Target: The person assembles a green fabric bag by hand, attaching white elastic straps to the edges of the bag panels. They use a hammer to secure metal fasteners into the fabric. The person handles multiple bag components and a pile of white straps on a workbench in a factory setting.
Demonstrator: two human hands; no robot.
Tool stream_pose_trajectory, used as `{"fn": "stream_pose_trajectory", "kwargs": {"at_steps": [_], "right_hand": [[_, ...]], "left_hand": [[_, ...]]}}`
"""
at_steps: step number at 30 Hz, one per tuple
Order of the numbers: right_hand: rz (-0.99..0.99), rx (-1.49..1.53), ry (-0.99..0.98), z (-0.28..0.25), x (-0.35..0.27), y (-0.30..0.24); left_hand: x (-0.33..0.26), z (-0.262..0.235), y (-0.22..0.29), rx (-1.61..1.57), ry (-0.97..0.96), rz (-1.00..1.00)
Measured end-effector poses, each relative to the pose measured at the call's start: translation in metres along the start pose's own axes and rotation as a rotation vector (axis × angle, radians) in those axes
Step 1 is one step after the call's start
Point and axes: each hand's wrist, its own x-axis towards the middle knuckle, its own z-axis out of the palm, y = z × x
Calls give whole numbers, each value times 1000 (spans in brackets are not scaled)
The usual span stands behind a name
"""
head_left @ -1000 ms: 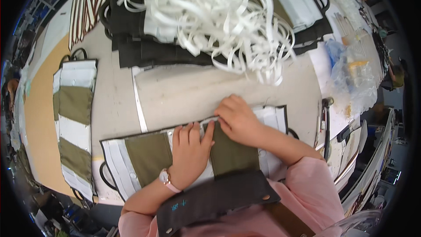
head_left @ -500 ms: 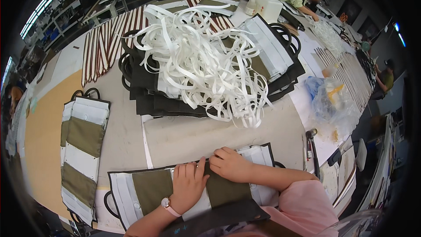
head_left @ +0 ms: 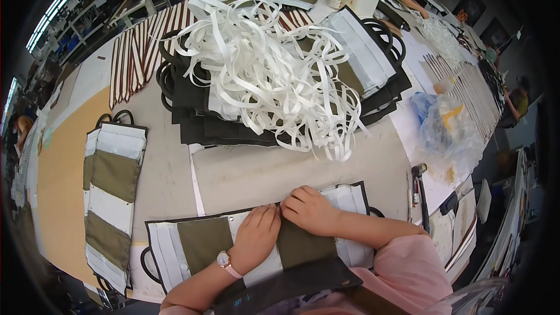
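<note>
A wide fabric panel [head_left: 204,242] with white and olive bands, dark edging and black loop handles lies in front of me. My left hand [head_left: 258,234] is bent over its far edge near the middle, fingers together and closed on the dark border. Right beside it, my right hand [head_left: 309,210] has its fingers curled over the same edge, closed on it. The fingertips and thumbs are partly hidden. A watch with a pink strap [head_left: 226,262] is on my left wrist. Below my hands, a dark flap [head_left: 286,286] covers the panel's near side.
Tangled white ribbon [head_left: 262,76] lies heaped on a stack of dark-edged panels [head_left: 221,131] beyond my hands. Another striped panel [head_left: 114,181] lies at left. Striped strips [head_left: 137,58] lie behind. At right are a hammer [head_left: 420,192] and clear plastic bags [head_left: 446,128]. Other people work farther off.
My left hand's fingers, spread before, are now drawn together and bent at the panel's edge, close against the right hand. The right hand stays nearly in place. The view has shifted slightly.
</note>
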Motion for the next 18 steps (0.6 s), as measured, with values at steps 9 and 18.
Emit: {"fn": "stream_pose_trajectory", "kwargs": {"at_steps": [9,18], "right_hand": [[122,252,2,6,1,7],[205,488,61,13,10,6]], "left_hand": [[-1,0,6,17,-30,-42],[-9,7,-7,-316,69,-167]]}}
